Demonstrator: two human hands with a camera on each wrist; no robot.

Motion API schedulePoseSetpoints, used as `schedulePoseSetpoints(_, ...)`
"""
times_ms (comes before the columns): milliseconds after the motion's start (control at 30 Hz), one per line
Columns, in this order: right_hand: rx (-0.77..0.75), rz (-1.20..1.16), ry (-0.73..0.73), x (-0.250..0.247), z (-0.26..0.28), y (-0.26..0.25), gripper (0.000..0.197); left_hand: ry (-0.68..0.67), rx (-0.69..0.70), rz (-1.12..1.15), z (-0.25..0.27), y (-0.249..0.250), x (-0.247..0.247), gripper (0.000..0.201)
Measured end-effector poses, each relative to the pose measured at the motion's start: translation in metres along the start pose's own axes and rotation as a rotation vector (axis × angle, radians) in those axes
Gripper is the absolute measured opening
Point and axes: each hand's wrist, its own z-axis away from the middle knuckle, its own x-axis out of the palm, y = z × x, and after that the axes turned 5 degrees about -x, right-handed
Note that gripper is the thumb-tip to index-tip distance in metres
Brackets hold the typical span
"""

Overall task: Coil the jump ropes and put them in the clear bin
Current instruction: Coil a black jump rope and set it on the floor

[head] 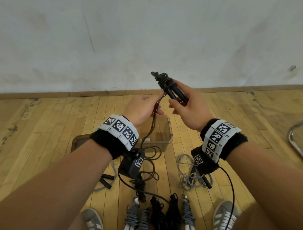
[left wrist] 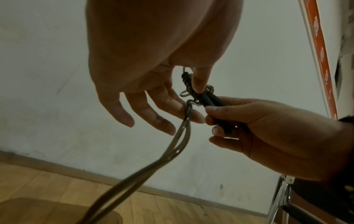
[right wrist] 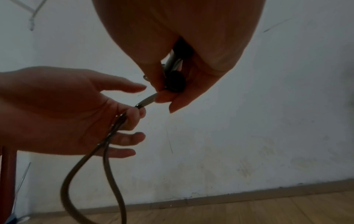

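My right hand (head: 184,105) grips the two black handles (head: 174,93) of a black jump rope held together, tips pointing up toward the wall. Several turns of the rope (head: 162,80) are wound round the handles' top ends. My left hand (head: 145,108) holds the doubled loose rope (head: 153,125) just beside the handles, one finger (right wrist: 134,115) curled round it, the other fingers relaxed. The rope hangs down past the clear bin (head: 170,129) on the floor below my hands. In the left wrist view the rope (left wrist: 182,133) leads off the handles (left wrist: 210,100).
On the wooden floor by my shoes lies a row of several coiled ropes (head: 154,217), black and grey. A loose grey rope (head: 189,175) lies right of them, and two black handles (head: 106,179) lie left. A metal chair frame (head: 298,151) stands at right.
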Motion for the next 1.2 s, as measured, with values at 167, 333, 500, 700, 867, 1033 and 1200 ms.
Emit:
schedulePoseSetpoints(167, 0.009, 0.162, 0.042, -0.005, -0.003, 0.007, 0.061, -0.062, -0.013, 0.157, 0.0, 0.0, 0.001, 0.024)
schedulePoseSetpoints(333, 0.021, 0.34, 0.059, -0.008, -0.005, 0.007, 0.06, 0.001, 0.065, 0.212, 0.006, 0.004, 0.004, 0.022)
schedulePoseSetpoints(500, -0.004, 0.467, 0.048, 0.0, -0.003, 0.008, 0.056, 0.038, 0.055, 0.242, 0.01, 0.004, 0.011, 0.03)
schedulePoseSetpoints(700, -0.13, 0.299, -0.053, 0.013, 0.002, 0.008, 0.044, 0.116, 0.008, 0.27, 0.006, 0.002, 0.009, 0.041)
schedulePoseSetpoints(867, -0.16, 0.207, -0.057, 0.013, 0.005, 0.001, 0.046, 0.161, -0.004, 0.251, -0.001, -0.002, 0.008, 0.04)
schedulePoseSetpoints(1033, 0.004, -0.028, 0.018, 0.005, 0.001, -0.003, 0.069, 0.093, 0.024, 0.291, -0.007, -0.003, 0.003, 0.04)
schedulePoseSetpoints(1200, 0.155, -0.217, 0.003, 0.002, 0.0, -0.008, 0.072, -0.047, 0.042, 0.376, -0.01, -0.001, 0.001, 0.036)
